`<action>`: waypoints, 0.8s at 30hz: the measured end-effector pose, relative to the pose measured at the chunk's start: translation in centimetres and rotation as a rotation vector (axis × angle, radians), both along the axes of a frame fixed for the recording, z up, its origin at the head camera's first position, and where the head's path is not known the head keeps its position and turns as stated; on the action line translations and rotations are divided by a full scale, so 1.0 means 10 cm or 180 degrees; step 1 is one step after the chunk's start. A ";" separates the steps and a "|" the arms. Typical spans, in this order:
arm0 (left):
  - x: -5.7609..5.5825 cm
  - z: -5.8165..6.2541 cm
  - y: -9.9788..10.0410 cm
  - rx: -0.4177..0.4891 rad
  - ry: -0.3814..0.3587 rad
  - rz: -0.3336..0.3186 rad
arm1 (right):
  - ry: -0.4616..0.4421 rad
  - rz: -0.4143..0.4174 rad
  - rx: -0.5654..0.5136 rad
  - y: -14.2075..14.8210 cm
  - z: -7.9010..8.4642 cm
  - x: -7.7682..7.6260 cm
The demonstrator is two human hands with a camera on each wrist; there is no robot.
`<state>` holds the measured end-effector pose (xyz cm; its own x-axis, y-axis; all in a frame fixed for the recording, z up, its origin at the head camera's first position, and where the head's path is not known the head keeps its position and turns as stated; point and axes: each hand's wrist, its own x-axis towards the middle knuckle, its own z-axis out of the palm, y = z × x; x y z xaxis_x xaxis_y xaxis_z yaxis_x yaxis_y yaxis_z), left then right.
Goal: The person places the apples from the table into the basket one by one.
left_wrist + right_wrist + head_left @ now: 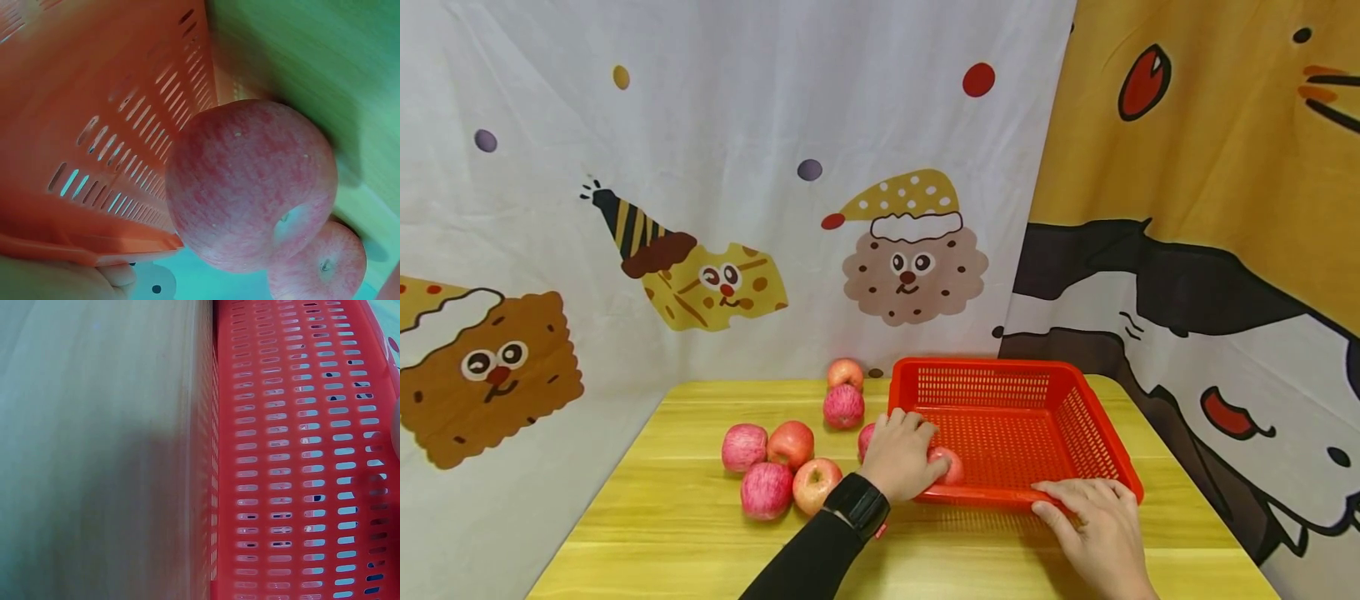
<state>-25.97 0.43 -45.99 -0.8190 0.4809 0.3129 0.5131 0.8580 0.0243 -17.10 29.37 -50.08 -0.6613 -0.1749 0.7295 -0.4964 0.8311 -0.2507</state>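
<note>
A red slotted plastic basket (1022,425) sits at the right of the table. My left hand (897,458) reaches over its left rim, thumb and bent fingers about a pink apple (953,468) in the front left corner; the palm hides part of that fruit. My right hand (1097,525) grips the front rim, thumb below and fingers over it. In the left wrist view, another apple (250,181) lies right outside the basket wall (75,144), a smaller-looking apple (328,265) behind it. The right wrist view shows the slotted wall (256,450) and a finger at the edge.
Left of the basket, a group of several apples (767,490) lies on the wooden table (647,508). Two more apples, a pink one (843,407) and a paler one (846,375), stand near the back edge. A printed curtain (722,150) hangs behind.
</note>
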 end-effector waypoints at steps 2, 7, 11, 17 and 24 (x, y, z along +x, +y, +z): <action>0.00 -0.02 -0.01 0.0221 0.0049 0.0008 | -0.0007 0.0000 0.0009 0.01 -0.01 0.00; 0.01 -0.05 -0.07 0.0743 0.0105 0.0039 | 0.0009 0.0004 0.0027 0.01 -0.01 0.00; 0.01 -0.06 -0.20 0.1092 0.0171 0.0082 | 0.0008 0.0008 0.0038 0.00 -0.01 -0.01; -0.06 -0.07 -0.52 0.1179 0.0375 0.0140 | -0.0025 -0.0004 0.0046 0.00 0.01 -0.01; -0.10 -0.14 -0.77 0.0441 -0.0015 0.0177 | -0.0042 -0.0003 0.0039 0.00 0.00 -0.01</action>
<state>-26.93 -7.29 -47.36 -0.8449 0.3871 0.3693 0.4643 0.8734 0.1468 -17.22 29.34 -50.05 -0.6711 -0.1832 0.7184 -0.4922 0.8347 -0.2470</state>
